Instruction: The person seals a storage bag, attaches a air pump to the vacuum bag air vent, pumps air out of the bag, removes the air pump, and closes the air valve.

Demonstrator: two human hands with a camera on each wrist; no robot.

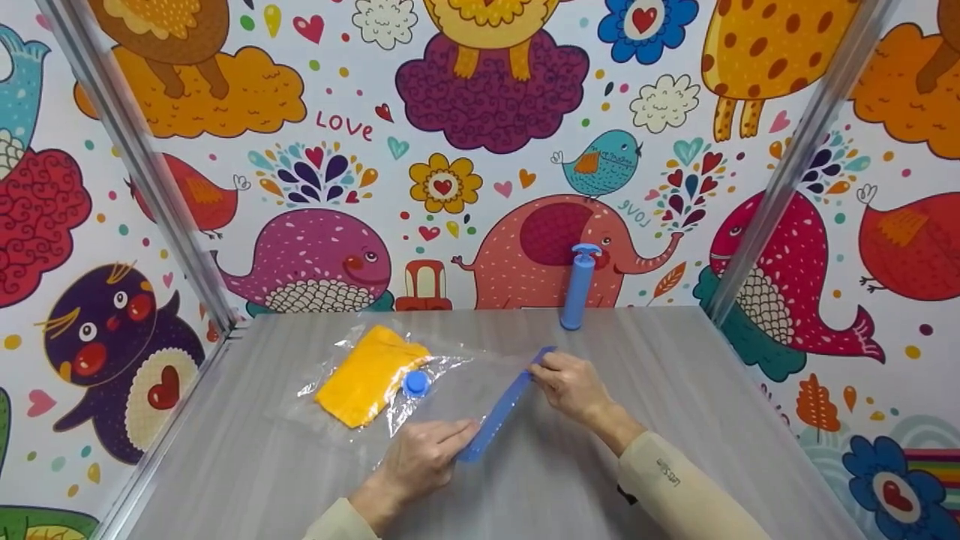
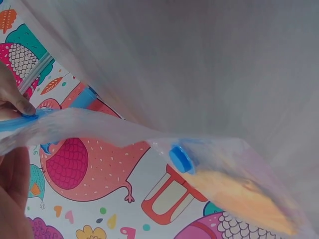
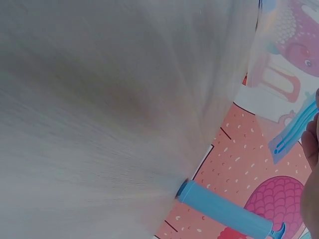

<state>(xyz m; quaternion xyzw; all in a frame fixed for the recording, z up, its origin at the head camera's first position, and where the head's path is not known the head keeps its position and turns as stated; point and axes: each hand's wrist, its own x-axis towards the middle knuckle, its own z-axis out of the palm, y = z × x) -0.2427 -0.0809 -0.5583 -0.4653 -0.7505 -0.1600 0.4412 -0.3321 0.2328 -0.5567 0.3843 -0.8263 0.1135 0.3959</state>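
A clear vacuum storage bag [image 1: 469, 382] lies over the table with a folded yellow cloth [image 1: 367, 379] inside it. Its round blue valve cap [image 1: 416, 383] sits beside the cloth. Along the bag's right end runs a blue zip seal strip [image 1: 499, 416], slanting between both hands. My left hand [image 1: 427, 454] pinches the strip's near end. At the far end, the fingers of my right hand [image 1: 570, 382] pinch the same strip. In the right wrist view, a corner of the blue strip [image 3: 294, 129] sticks out past the right hand [image 3: 311, 159].
A blue hand pump [image 1: 577, 289] stands upright near the table's back edge, beyond the right hand. The grey wood-grain table [image 1: 247, 450] meets a cartoon-printed wall [image 1: 345, 172] behind, with metal posts [image 1: 787, 172] at the corners.
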